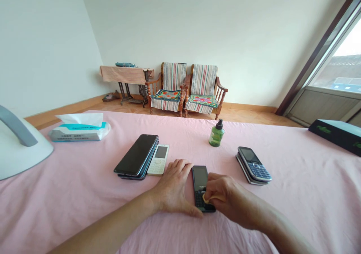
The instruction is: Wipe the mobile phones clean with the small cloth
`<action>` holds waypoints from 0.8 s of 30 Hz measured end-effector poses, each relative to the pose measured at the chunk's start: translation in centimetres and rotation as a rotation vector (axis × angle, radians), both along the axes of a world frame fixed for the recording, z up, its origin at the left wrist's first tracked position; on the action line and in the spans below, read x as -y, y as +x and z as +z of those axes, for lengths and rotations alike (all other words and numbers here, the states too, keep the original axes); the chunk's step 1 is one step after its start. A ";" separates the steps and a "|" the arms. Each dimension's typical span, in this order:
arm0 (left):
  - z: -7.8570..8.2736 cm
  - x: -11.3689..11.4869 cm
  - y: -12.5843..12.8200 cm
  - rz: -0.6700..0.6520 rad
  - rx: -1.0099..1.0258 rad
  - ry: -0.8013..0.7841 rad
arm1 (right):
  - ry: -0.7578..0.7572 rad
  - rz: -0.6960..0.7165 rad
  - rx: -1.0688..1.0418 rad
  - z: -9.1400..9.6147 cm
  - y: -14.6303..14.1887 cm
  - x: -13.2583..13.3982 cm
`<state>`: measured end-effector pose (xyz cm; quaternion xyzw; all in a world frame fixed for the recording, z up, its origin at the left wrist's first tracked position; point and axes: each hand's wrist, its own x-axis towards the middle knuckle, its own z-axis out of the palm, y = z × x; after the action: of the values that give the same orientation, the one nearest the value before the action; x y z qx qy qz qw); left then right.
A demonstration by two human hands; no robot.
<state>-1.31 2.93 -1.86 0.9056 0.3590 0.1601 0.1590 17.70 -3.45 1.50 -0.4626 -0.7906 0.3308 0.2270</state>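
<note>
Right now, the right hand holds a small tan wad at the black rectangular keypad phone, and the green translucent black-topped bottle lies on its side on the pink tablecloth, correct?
Not quite: the green bottle stands upright on the pink tablecloth, as the head view shows. The right hand does hold the tan wad at the black phone.

Head-height view, facing forward, angled down
</note>
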 end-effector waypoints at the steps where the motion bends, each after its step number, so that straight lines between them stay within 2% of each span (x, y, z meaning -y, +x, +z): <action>1: 0.0 0.0 0.0 0.001 0.004 0.002 | 0.022 0.010 -0.011 -0.1 -0.2 0.0; 4: -0.1 0.0 0.0 0.006 0.019 0.000 | 0.065 0.042 -0.032 -0.3 -0.7 0.0; 10: 0.1 0.0 0.0 0.000 0.006 -0.007 | -0.021 -0.029 0.024 0.0 0.4 0.1; 17: -0.3 -0.2 0.1 0.000 0.027 -0.010 | 0.097 0.047 -0.049 -0.8 -1.4 0.2; 24: 0.0 0.1 -0.1 -0.016 -0.001 -0.007 | -0.003 0.010 0.059 0.0 0.6 0.1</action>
<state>-1.44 2.87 -1.82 0.9080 0.3524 0.1572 0.1631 18.33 -3.57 1.49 -0.4685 -0.7987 0.3195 0.2014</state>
